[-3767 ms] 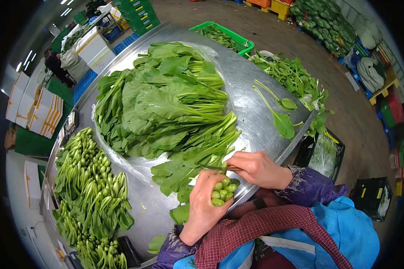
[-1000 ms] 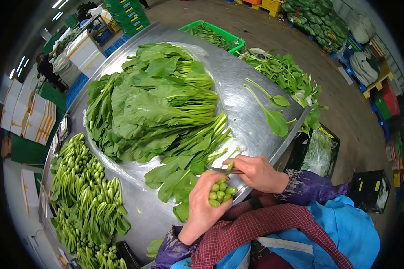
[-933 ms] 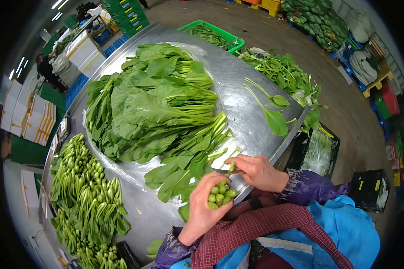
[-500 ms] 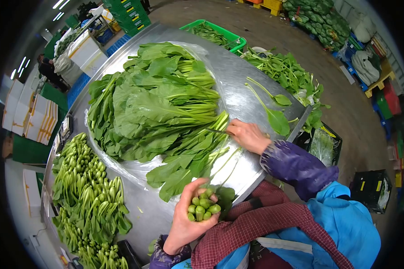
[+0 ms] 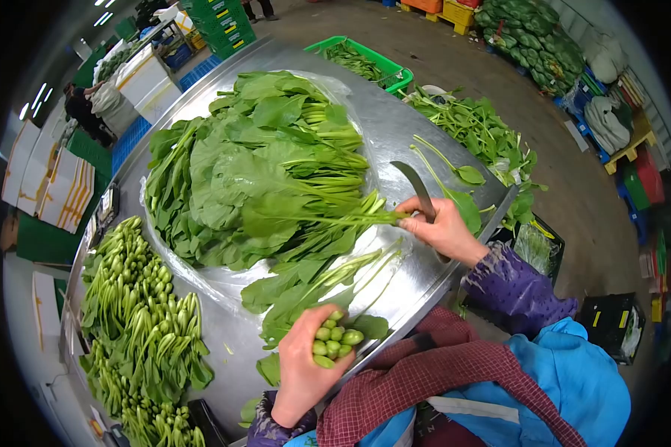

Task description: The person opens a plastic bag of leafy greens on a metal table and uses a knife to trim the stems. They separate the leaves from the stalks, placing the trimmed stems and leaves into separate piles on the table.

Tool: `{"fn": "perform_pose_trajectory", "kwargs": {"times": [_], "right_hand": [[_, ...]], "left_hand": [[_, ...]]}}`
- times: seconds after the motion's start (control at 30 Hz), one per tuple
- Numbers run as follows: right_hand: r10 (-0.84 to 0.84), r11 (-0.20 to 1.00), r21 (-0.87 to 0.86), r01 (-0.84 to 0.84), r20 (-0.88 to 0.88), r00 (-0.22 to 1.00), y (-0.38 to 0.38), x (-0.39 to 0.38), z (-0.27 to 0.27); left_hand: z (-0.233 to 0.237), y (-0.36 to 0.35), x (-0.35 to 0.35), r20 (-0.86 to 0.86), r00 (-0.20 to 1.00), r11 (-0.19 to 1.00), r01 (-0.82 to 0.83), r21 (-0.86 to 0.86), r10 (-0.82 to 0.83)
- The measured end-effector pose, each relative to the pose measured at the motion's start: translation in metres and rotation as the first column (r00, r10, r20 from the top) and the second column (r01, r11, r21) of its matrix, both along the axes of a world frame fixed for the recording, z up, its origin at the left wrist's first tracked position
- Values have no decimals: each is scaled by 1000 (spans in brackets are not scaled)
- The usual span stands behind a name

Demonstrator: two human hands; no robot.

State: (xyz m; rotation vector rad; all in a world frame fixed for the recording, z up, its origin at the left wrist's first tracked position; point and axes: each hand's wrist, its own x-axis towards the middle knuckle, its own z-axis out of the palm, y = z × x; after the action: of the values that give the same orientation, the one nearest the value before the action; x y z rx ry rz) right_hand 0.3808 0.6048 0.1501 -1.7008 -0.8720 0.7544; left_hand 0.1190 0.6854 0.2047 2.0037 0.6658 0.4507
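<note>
Head view: you look down on a metal table [image 5: 399, 127], where the leafy pile [image 5: 268, 164] of greens lies on clear plastic sheeting [image 5: 201, 277].
Left hand: your left hand [image 5: 306, 366] is on the near side of the leafy pile, its fingers curled round a bundle of stalks [image 5: 334, 340], with the round, pale-green butt ends showing.
Right hand: your right hand [image 5: 449, 231] is just beside the stem end of the leafy pile, its fingers folded over a knife [image 5: 416, 185]; thumb and forefinger are nearly together on the end of a leafy stalk [image 5: 365, 218].
Knife: the curved blade points up and away from you, just right of the leafy pile.
Loose stems: thin stalks [image 5: 367, 274] lie at the near edge of the leafy pile, between your hands.
Stray leaves: long-stemmed leaves [image 5: 470, 175] lie on the metal to the right of the leafy pile.
Second heap: short, thick-stemmed greens [image 5: 153, 313] lie left of the leafy pile.
Crate: a green crate [image 5: 404, 80] of greens stands beyond the leafy pile.
</note>
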Motion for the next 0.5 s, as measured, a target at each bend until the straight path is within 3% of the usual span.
{"fn": "perform_pose_trajectory", "kwargs": {"times": [0.03,0.1,0.17,0.23,0.3,0.37,0.43,0.5], "right_hand": [[-3,1000,3,3,-1,1000,-1,-4,-1],[46,990,128,-51,43,998,-3,-11,-3],[73,987,138,-79,48,996,-5,-22,2],[220,940,212,-266,219,951,-8,-34,9],[292,908,237,-345,232,928,-12,-44,13],[199,961,201,-192,-16,980,-15,-55,23],[151,966,219,-141,-34,988,-16,-60,15],[107,968,235,-92,-53,993,-17,-57,13]], "left_hand": [[4,-2,4,-14,1000,991,29,134,-27],[6,-4,12,-2,998,980,65,186,-66],[6,-5,23,30,992,870,92,485,-122],[14,-8,32,-68,987,826,157,541,-143],[4,-7,41,-141,976,744,218,631,-167],[-8,-4,43,-51,975,801,207,562,-216],[-11,-10,44,-16,982,971,190,146,-190],[-11,-12,44,32,983,980,178,94,-181]]}}
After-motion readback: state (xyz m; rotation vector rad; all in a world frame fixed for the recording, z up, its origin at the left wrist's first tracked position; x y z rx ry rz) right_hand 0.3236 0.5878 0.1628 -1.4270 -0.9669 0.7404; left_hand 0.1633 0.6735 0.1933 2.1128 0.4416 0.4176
